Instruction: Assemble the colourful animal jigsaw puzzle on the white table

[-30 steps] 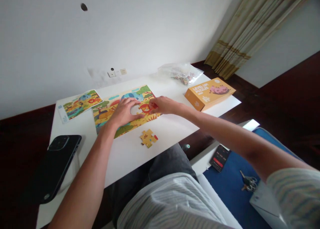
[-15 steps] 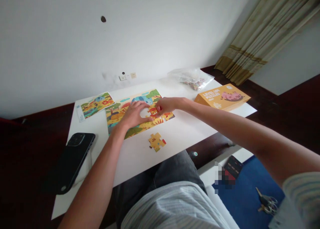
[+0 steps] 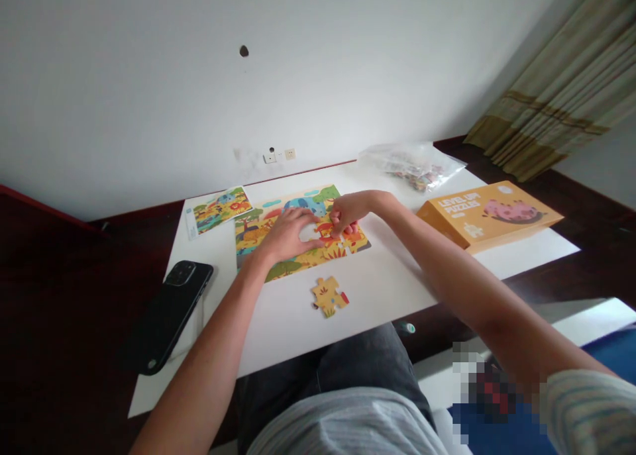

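A colourful jigsaw puzzle (image 3: 258,235) with animals lies mostly joined on the white table, with a white gap in its middle right. My left hand (image 3: 291,235) rests on it, thumb and fingers spread around that gap. At the gap's right side, my right hand (image 3: 352,211) is curled, thumb and fingertips down on an orange-red puzzle piece (image 3: 325,230) bearing part of a lion; the fingers partly hide it. Closer to my body, a loose yellow puzzle piece or small cluster (image 3: 328,297) sits apart from the puzzle.
A printed reference picture (image 3: 221,210) lies left of the puzzle. The black phone (image 3: 173,316) sits at the table's left edge, in front of my left forearm. Toward the right stand a clear plastic bag of pieces (image 3: 415,167) and an orange puzzle box (image 3: 491,213). Behind the table rises a white wall (image 3: 318,77).
The camera view has shifted, so everything sits further right in the picture. My right hand is slightly more curled over the puzzle's right part; my left hand stays spread on it.
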### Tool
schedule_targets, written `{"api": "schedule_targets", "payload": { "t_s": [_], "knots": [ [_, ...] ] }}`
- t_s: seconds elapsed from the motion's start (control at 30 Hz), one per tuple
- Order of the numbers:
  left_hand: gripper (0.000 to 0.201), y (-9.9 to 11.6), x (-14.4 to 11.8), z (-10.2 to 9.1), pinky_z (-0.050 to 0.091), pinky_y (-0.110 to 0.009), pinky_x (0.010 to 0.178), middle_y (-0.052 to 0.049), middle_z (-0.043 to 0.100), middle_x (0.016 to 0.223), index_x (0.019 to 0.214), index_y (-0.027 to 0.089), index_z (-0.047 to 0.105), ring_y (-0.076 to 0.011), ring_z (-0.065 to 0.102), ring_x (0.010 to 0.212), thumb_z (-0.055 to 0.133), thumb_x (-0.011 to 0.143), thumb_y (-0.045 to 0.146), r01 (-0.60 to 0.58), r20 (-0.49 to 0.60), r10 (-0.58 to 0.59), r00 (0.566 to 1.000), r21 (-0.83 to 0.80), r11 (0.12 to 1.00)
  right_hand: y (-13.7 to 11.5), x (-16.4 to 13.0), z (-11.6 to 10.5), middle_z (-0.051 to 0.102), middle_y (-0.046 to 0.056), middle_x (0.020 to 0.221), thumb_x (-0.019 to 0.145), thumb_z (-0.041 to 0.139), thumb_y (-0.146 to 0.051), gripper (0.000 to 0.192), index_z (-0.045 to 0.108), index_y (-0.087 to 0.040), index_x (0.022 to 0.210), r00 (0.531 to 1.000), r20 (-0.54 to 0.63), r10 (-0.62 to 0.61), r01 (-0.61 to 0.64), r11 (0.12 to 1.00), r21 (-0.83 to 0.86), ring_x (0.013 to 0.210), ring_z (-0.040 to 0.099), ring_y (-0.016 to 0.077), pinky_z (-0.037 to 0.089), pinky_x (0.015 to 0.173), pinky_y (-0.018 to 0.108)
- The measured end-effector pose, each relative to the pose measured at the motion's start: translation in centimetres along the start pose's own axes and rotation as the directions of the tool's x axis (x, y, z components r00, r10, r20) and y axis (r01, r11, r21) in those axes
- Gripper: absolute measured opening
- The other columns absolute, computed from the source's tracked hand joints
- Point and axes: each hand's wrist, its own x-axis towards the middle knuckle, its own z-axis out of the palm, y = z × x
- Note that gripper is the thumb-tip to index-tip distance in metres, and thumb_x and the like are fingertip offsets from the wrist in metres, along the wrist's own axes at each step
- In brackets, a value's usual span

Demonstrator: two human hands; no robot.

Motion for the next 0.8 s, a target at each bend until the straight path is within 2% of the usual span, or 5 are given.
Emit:
{"api": "schedule_targets", "payload": {
  "t_s": [0.1, 0.17, 0.33, 0.4, 0.8],
  "knots": [
    [0.057, 0.7, -0.1, -0.6, 0.039, -0.05, 0.118, -0.011, 0.061, 0.137, 0.123, 0.024, 0.071, -0.0316, 0.049, 0.136, 0.075, 0.085, 0.066, -0.011, -0.002, 0.011, 1.0, 0.043, 0.999, 1.1, -0.3, 0.5, 0.072, 0.002, 0.067, 0.088, 0.073, -0.052, 0.037, 0.068, -0.019, 0.07, 0.991, -0.111, -0.067, 0.07, 0.997, 0.02, 0.063, 0.067, 0.017, 0.046, 0.063, 0.028],
    [0.063, 1.5, -0.1, -0.9, 0.037, -0.051, 0.12, -0.012, 0.059, 0.137, 0.12, 0.022, 0.071, -0.0337, 0.046, 0.138, 0.076, 0.08, 0.071, -0.035, 0.02, 0.033, 0.999, 0.088, 0.996, 1.6, -0.2, 0.7, 0.072, 0.001, 0.066, 0.09, 0.071, -0.045, 0.03, 0.071, -0.019, 0.074, 0.951, -0.293, -0.102, 0.084, 0.994, -0.074, 0.061, 0.064, 0.0155, 0.043, 0.062, 0.028],
    [0.067, 3.6, 0.0, -1.2, 0.04, -0.05, 0.114, -0.01, 0.061, 0.123, 0.116, 0.022, 0.07, -0.0328, 0.052, 0.125, 0.08, 0.073, 0.073, -0.048, 0.093, 0.034, 0.995, 0.155, 0.987, 2.5, 1.6, 0.8, 0.076, 0.002, 0.08, 0.091, 0.07, -0.03, 0.013, 0.078, -0.021, 0.095, 0.635, -0.75, -0.186, 0.037, 0.977, -0.21, 0.066, 0.062, 0.0141, 0.039, 0.065, 0.026],
    [0.062, 4.2, 0.1, -1.3, 0.041, -0.049, 0.112, -0.009, 0.061, 0.119, 0.112, 0.021, 0.069, -0.032, 0.053, 0.12, 0.081, 0.074, 0.07, -0.035, 0.107, 0.017, 0.994, 0.167, 0.985, 2.6, 2.5, 1.1, 0.075, 0.002, 0.079, 0.092, 0.068, -0.029, 0.013, 0.077, -0.02, 0.096, 0.578, -0.803, -0.148, 0.028, 0.986, -0.162, 0.066, 0.062, 0.014, 0.039, 0.065, 0.026],
    [0.053, 4.9, 0.6, -0.1, 0.044, -0.049, 0.106, -0.009, 0.062, 0.116, 0.108, 0.022, 0.064, -0.0317, 0.053, 0.115, 0.079, 0.078, 0.063, 0.002, 0.062, -0.009, 0.998, 0.116, 0.993, 3.5, 4.3, 2.2, 0.075, 0.0, 0.081, 0.089, 0.07, -0.035, 0.014, 0.077, -0.022, 0.093, 0.549, -0.828, -0.113, 0.062, 0.994, -0.095, 0.067, 0.06, 0.0142, 0.034, 0.061, 0.026]
  ]
}}
